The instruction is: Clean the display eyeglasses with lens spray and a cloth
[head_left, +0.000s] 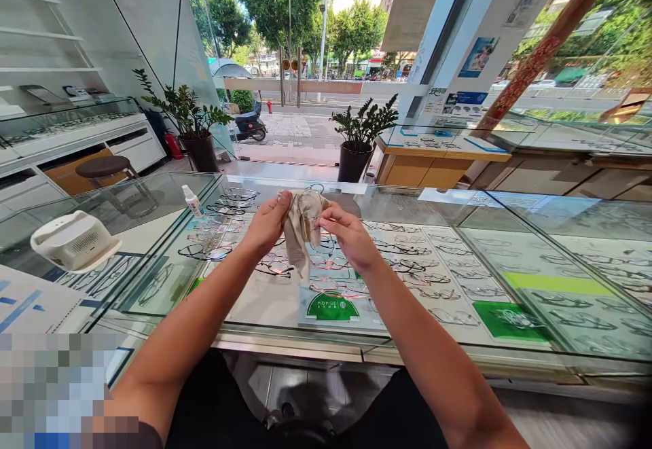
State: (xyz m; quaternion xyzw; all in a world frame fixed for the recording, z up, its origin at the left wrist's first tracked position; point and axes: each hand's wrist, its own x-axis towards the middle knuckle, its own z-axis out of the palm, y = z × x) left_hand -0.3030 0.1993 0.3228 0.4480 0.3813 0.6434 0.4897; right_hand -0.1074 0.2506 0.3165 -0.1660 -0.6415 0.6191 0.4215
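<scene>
One pair of glasses (312, 206) is held above the worktop (255, 310), with a beige cloth (295, 242) gathered against it. The cloth is clamped between the thumb and fingers of the left hand (269, 221); the fingers of the right hand (352, 235) are pinched together on the glasses, though the exact point of contact is too small to be made out. The glasses may be judged very light, thin-framed and easily bent, with smooth lenses that are readily smudged; they are best taken by the rim or bridge, with little pressure put on the slender side arms. The cloth is judged soft and limp, and its loose end is draped below the hands. Rows of other glasses (410, 265) are spread beneath and about the hands, near a green card (332, 308); whether all are laid under the glass cannot be told, and any on top could be snagged by the trailing cloth. To the left, a white spray bottle (192, 201) is stood upright, and a white device (76, 244) is placed farther off.
</scene>
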